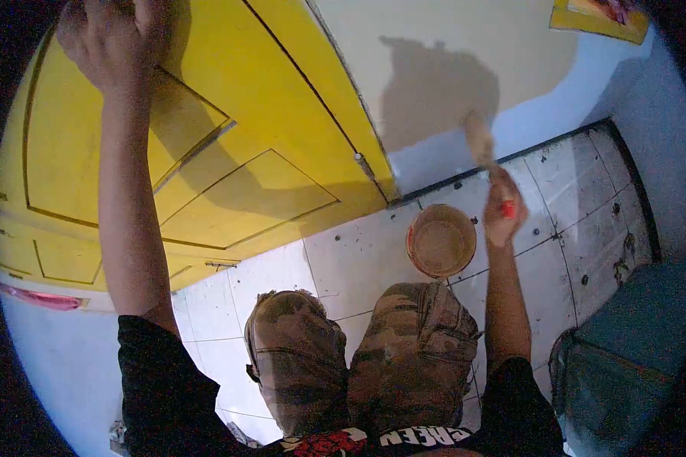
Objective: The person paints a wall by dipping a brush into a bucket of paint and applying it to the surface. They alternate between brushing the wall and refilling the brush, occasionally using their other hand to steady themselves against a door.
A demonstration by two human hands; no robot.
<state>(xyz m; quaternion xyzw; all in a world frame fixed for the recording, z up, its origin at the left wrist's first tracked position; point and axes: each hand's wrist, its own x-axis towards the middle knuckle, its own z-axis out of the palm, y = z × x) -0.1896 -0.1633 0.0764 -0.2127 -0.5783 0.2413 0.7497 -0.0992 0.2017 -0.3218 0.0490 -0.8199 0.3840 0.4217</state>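
My right hand (504,212) is closed around a paintbrush (478,141), blurred by motion. A red patch shows at the hand, and the brush's broad end points up toward the wall (427,164), close to its lower part. Below and left of this hand, a round bucket (440,240) with pale brown contents stands on the floor. My left hand (114,38) is raised high against the yellow panelled door (244,167); its fingertips are cut off by the top of the view.
White floor tiles (587,198) with dark spots run along a dark skirting strip. At the right is a dark green box-like object (625,365). My knees in camouflage trousers (411,350) are bent near the bucket. The wall is beige above, whitish-blue below, with a yellow-framed picture (602,19).
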